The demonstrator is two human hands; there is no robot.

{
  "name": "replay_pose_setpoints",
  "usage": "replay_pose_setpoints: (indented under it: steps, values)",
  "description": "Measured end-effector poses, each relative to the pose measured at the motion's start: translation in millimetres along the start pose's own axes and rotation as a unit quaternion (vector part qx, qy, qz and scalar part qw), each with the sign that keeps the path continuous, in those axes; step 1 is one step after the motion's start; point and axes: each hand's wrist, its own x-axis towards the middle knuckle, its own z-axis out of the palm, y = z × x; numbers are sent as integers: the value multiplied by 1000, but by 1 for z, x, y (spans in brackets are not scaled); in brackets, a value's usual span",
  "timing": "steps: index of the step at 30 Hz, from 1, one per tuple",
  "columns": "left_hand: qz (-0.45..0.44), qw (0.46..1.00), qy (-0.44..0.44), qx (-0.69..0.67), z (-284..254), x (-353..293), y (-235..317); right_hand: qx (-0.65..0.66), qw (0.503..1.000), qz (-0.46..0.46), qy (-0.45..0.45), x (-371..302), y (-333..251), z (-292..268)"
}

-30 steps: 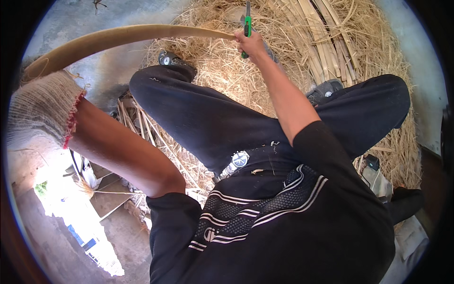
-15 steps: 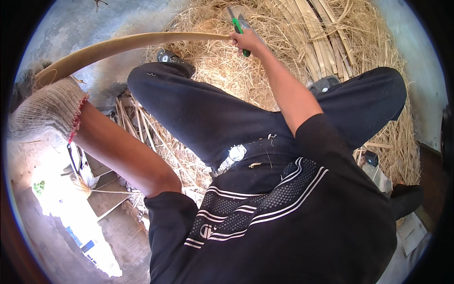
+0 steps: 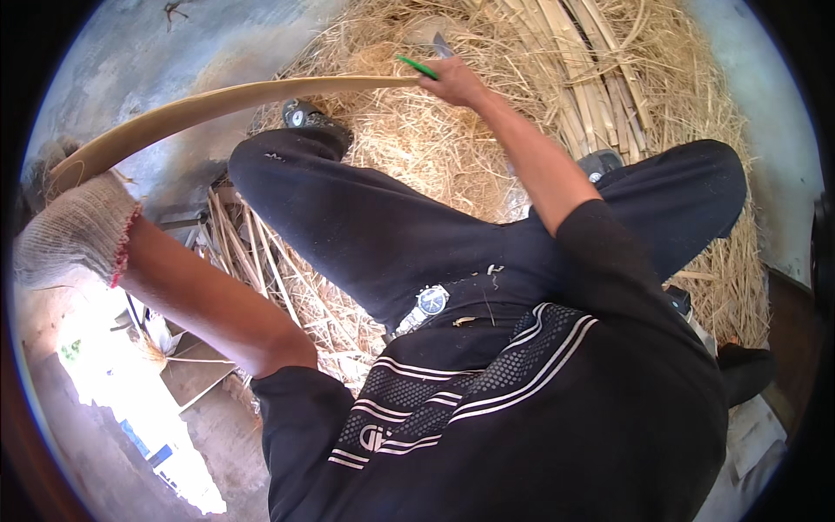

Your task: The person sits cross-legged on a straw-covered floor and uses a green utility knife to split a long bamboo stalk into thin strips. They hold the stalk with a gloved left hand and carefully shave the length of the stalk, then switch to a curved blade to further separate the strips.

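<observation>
A long, flat tan strip that looks like bamboo (image 3: 226, 97) arcs from my far left across to the middle. My left hand (image 3: 78, 228), in a grey knitted glove with a red-edged cuff, is closed around its wide left end; the fingers are partly lost at the dark rim. My bare right hand (image 3: 457, 83) is closed on a green-handled cutter (image 3: 417, 67), right where the strip's narrow end meets the fingers. Whether those fingers also pinch the strip cannot be made out. Just behind this hand a grey metal blade (image 3: 442, 44) sticks up.
Fine shavings (image 3: 409, 165) cover the floor between and beyond my bent legs. Split strips (image 3: 578, 70) lie in a bundle at the far right, more thin strips (image 3: 235, 239) under my left knee. A metal-banded wristwatch (image 3: 430, 300) rests at my lap. Pale walls rise at both sides.
The cutter has tipped over to the left and now lies flatter, with less of it showing. My left hand and the strip's left end have shifted slightly left and down.
</observation>
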Motion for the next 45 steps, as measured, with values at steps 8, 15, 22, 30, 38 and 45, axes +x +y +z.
replay_pose_setpoints:
  steps: [8, 15, 22, 30, 38, 45]
  values:
    - [-94, 989, -62, -100, -8, 43, -42, 61, 985, -24, 163, -6, 7, 26]
    - [-25, 998, 57, -15, 13, 41, -42, 127, 967, 209, 74, -37, -30, -4]
    - [9, 998, 56, 8, 38, 27, -30, 88, 976, 196, 49, -37, -56, 16]
    - [128, 949, -23, 286, 11, 39, -52, 25, 977, 207, 44, -17, -46, 34]
    - [20, 990, 116, 72, 19, 28, -22, 0, 901, 432, -24, -59, 118, 15]
    - [43, 990, 114, 72, 24, 13, -14, 66, 955, 261, 122, -55, 3, -45]
